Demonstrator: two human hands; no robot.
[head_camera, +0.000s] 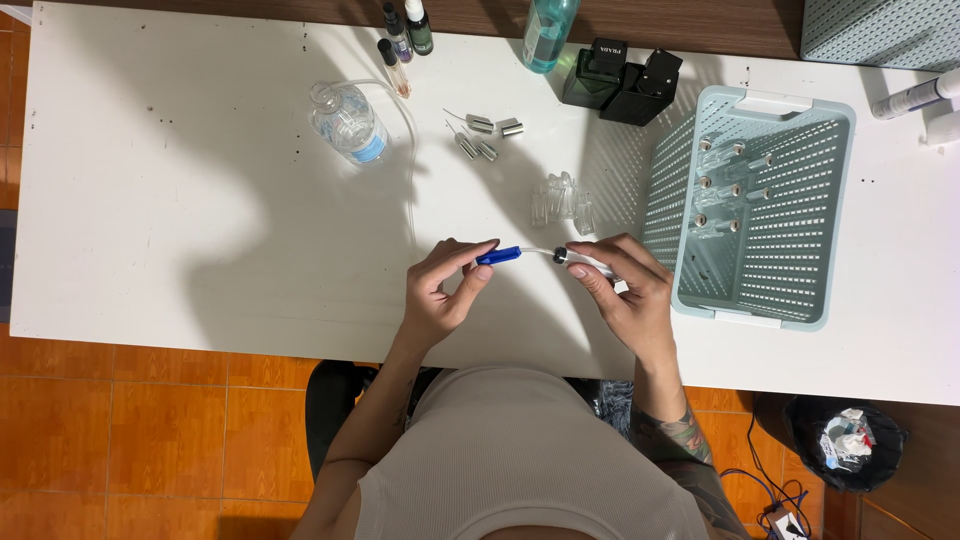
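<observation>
My left hand (440, 292) pinches a small blue tube-like piece (499, 255) between thumb and fingertips. My right hand (625, 290) grips a small clear vial with a silver collar (580, 261), its neck pointing left toward the blue piece. A thin tube runs between the two. Both hands hover over the white table (180, 230) near its front edge. Just beyond them stands a cluster of small empty clear vials (562, 200).
A pale green perforated basket (830, 250) holding several vials sits right of my right hand. Silver spray caps (485, 137) lie farther back. A clear plastic bottle (348, 122) with a hose lies at back left. Dark square bottles (620, 80) and a teal bottle (548, 30) stand along the far edge.
</observation>
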